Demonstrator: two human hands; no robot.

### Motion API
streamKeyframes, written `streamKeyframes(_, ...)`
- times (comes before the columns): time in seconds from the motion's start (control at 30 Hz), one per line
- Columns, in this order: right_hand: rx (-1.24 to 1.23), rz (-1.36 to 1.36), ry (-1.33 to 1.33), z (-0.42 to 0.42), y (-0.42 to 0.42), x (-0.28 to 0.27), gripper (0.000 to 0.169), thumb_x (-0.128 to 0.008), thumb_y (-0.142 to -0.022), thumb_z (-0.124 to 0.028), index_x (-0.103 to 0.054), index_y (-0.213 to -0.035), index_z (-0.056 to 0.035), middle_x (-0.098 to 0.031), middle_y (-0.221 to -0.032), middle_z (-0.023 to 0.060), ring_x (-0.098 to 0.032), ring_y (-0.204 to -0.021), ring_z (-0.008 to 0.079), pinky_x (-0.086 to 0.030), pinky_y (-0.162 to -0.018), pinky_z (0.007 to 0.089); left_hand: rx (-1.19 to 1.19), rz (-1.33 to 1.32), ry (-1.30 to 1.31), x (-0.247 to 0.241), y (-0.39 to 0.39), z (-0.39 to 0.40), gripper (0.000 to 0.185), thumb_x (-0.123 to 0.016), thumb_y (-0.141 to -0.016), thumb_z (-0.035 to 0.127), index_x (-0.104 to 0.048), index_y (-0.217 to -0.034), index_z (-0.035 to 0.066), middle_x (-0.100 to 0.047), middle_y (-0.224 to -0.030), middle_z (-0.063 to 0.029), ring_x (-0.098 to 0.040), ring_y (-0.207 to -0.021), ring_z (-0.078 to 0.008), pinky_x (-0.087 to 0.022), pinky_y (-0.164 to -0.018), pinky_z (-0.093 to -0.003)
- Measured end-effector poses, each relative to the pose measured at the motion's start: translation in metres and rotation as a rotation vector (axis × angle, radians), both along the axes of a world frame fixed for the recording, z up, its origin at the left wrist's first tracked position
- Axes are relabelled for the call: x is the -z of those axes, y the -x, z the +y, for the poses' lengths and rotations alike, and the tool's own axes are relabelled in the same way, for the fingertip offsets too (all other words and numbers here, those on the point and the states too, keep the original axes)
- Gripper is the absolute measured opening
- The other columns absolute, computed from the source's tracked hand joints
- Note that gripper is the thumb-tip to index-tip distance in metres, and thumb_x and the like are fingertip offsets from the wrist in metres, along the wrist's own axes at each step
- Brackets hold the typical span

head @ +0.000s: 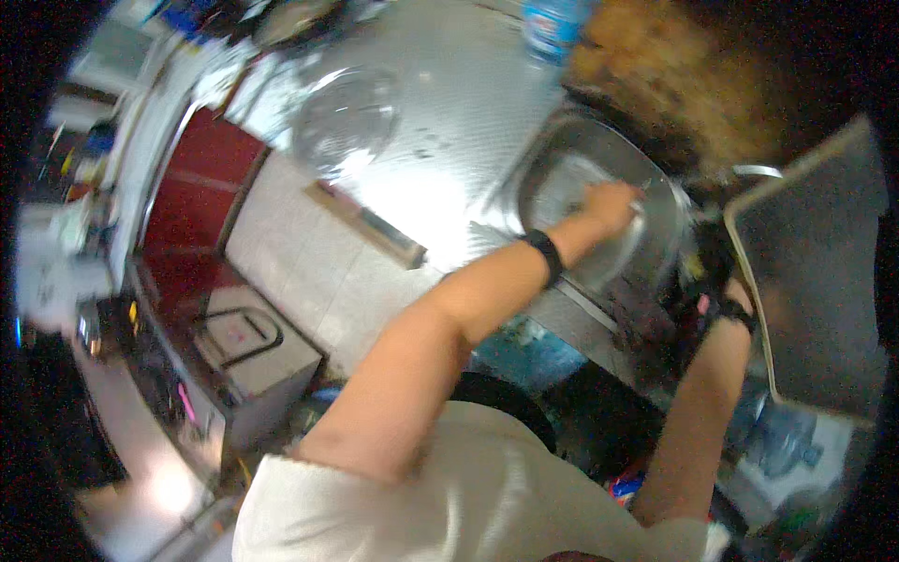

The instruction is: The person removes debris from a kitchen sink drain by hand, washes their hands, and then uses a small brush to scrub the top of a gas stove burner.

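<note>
My left hand (pixel 609 205) reaches down into a stainless steel sink basin (pixel 604 133), its wrist crossing the near rim. The fingers are bent, and a small pale spot shows beside them. Blur hides whether they grip anything. Beyond the basin's right side is my right hand (pixel 736 293), mostly in shadow, with its fingers lost in the dark clutter. Each wrist wears a black band.
A clear round dish or lid (pixel 344 123) lies on the steel counter (pixel 449 112). A blue plastic bottle (pixel 553 31) stands behind the sink. A dark panel with a pale edge (pixel 808 281) rises at right. Left are a red cabinet (pixel 204 175) and pale floor tiles (pixel 302 239).
</note>
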State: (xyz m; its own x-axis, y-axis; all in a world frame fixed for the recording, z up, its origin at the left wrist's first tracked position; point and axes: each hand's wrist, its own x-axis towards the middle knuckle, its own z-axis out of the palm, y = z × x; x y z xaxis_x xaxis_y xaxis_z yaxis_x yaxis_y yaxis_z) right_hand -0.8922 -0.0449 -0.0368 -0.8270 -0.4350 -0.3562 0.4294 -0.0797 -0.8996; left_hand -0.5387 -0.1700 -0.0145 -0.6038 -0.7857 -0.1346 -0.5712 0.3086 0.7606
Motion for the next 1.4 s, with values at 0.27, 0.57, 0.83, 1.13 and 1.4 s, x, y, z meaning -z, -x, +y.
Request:
streamKeyframes(0.27,-0.168,0.084,-0.026,-0.038,-0.055,0.000,0.018,-0.055,-0.080,-0.006,-0.054,-0.098,-0.0096,-0.057,-0.087,0.0023,-0.053,-0.070,0.0159,-0.043,-0.058,0.0249,-0.187,0.463,0.258,-0.001,-0.005,0.014,0.007,-0.050,-0.070,0.006,-0.053,-0.072,0.001,-0.054,-0.078,-0.0211,-0.053,-0.079,-0.0385,-0.043,-0.067,-0.0450)
streamKeyframes(0.57,-0.940,0.574,-0.177,0.004,-0.240,-0.060,0.053,-0.052,-0.080,0.000,-0.037,-0.130,-0.0129,-0.031,-0.136,0.0122,-0.037,-0.119,0.0295,-0.037,-0.095,0.0454,-0.071,0.004,0.441,0.016,-0.081,0.044,0.069,-0.071,-0.060,0.015,-0.048,-0.124,0.024,-0.028,-0.139,-0.0130,-0.012,-0.130,-0.0452,-0.008,-0.096,-0.0697)
streamKeyframes(0.83,-0.760,1.082,-0.390,0.057,-0.146,0.028,0.034,-0.060,-0.080,-0.007,-0.055,-0.113,-0.0036,-0.059,-0.094,0.0080,-0.055,-0.074,0.0163,-0.047,-0.063,0.0294,-0.575,-0.155,0.226,0.058,-0.408,0.183,0.062,-0.072,-0.064,0.030,-0.050,-0.120,0.015,-0.045,-0.125,-0.0133,-0.031,-0.122,-0.0347,-0.026,-0.096,-0.0534)
streamKeyframes(1.13,-1.057,1.033,0.198,-0.063,-0.454,-0.052,0.023,-0.054,-0.088,-0.013,-0.055,-0.105,0.0030,-0.058,-0.094,0.0084,-0.054,-0.076,0.0154,-0.048,-0.065,0.0272,-1.390,-0.261,-0.206,0.072,-0.633,0.497,0.048,-0.067,-0.071,0.027,-0.053,-0.113,0.009,-0.053,-0.111,-0.0156,-0.043,-0.110,-0.0358,-0.037,-0.090,-0.0428)
streamKeyframes(1.4,-1.505,0.750,0.106,-0.133,-0.671,-0.128,0.036,-0.055,-0.088,-0.028,-0.052,-0.117,-0.0068,-0.056,-0.113,0.0053,-0.051,-0.103,0.0184,-0.041,-0.086,0.0325,-1.800,-0.155,-0.199,0.082,-0.630,0.581,0.048,-0.065,-0.074,0.027,-0.051,-0.116,0.008,-0.052,-0.113,-0.0166,-0.043,-0.110,-0.0356,-0.036,-0.092,-0.0429)
